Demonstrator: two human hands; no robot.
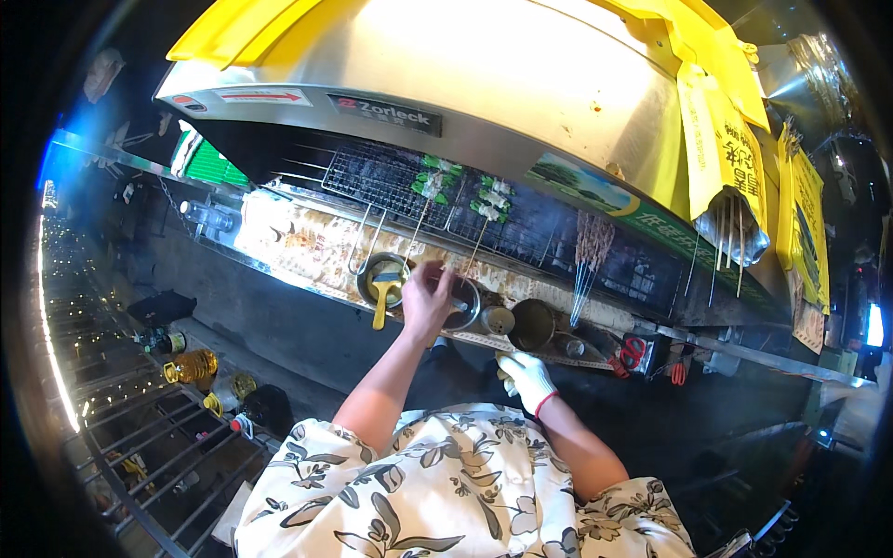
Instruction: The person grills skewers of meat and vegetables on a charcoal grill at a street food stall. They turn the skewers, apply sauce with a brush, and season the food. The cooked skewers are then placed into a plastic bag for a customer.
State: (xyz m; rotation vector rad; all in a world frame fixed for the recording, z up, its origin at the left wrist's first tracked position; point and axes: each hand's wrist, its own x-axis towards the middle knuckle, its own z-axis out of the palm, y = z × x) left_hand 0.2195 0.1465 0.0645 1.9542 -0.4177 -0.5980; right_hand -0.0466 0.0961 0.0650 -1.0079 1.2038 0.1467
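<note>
One grill (pixel 381 177) stands behind one tabletop (pixel 307 231). One bundle of meat skewers (pixel 593 244) and two green-and-white skewers (pixel 491 199) lie on the grill. Two hands: the bare left hand (pixel 430 299) is over one steel bowl (pixel 477 305); the gloved right hand (pixel 527 378) is near one dark pot (pixel 533 325). Cannot tell whether either grip is clamped. One yellow brush (pixel 382 299) rests in a second bowl (pixel 366 272).

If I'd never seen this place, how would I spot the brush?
Find the long grill and the pale ledge along its near side. On that ledge, just left of the bare left hand, a round pot holds the brush. Its bright yellow handle stands out from the duller containers alongside.
</note>
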